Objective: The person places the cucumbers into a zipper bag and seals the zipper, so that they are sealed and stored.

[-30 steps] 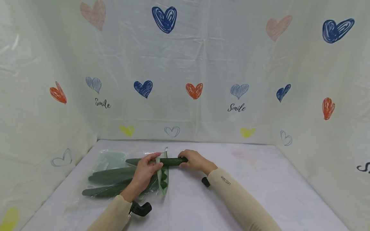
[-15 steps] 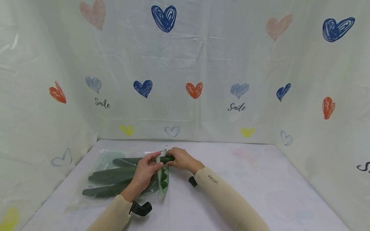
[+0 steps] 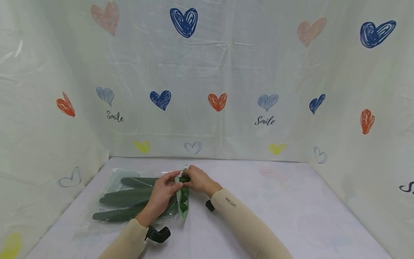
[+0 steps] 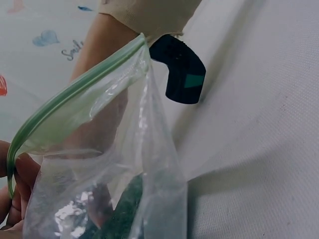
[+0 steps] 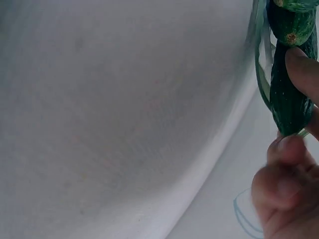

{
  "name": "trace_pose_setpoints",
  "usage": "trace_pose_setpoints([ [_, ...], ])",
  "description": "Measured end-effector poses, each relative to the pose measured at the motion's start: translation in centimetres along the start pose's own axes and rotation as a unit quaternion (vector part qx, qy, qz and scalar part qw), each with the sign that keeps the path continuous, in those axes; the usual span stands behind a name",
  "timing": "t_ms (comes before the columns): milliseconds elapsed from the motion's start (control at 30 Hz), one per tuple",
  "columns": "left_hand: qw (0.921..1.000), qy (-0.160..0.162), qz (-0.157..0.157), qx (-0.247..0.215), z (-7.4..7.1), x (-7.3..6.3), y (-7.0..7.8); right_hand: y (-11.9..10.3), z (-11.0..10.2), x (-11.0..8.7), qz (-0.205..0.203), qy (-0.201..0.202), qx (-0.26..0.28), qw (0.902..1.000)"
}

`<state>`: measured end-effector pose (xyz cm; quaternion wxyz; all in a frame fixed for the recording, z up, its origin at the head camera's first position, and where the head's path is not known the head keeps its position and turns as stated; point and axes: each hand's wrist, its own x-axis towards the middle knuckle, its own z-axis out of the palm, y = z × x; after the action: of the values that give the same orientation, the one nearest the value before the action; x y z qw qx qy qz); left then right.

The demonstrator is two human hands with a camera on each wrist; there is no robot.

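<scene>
A clear zip bag (image 3: 123, 176) with a green rim (image 4: 75, 97) lies on its side at the table's left, its mouth facing right. My left hand (image 3: 160, 194) pinches the upper part of that rim, which is spread apart. Several dark green cucumbers (image 3: 126, 197) lie side by side within. My right hand (image 3: 198, 180) grips the end of the far cucumber (image 5: 291, 94), most of whose length is inside the bag. Thumb and fingers sit at its end, right at the mouth. The blunt ends of other cucumbers (image 3: 183, 207) show nearer me in the opening.
A white cloth covers the table (image 3: 275, 208). Behind it hangs a pale curtain (image 3: 239, 136) printed with hearts, which also closes off both sides. A black wrist device (image 3: 158, 234) sits below my left wrist, with another (image 3: 210, 205) under the right.
My right hand has moved left, sliding the far cucumber deeper into the bag until only a short end sticks out. The left hand has stayed in place on the rim.
</scene>
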<state>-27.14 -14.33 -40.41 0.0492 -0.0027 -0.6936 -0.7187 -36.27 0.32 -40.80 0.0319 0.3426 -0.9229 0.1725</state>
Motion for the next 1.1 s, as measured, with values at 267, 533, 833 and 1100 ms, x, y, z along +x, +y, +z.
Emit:
trace_pose_setpoints([
  [267, 1.0, 0.001, -0.002, 0.006, 0.0, 0.1, -0.1, 0.6, -0.1, -0.3, 0.023, -0.036, -0.036, 0.9985],
  [533, 0.9999, 0.003, -0.001, 0.011, 0.1, 0.0, -0.1, 1.4, -0.6, -0.7, 0.036, -0.053, 0.006, 0.9979],
  [833, 1.0, -0.002, -0.004, 0.006, 0.2, -0.1, 0.0, 1.5, -0.5, -0.6, 0.019, -0.024, 0.053, 0.9982],
  [1100, 0.9999, -0.01, -0.002, -0.003, 0.1, -0.2, 0.0, 1.0, 0.1, 0.1, 0.005, 0.0, 0.059, 0.9982],
])
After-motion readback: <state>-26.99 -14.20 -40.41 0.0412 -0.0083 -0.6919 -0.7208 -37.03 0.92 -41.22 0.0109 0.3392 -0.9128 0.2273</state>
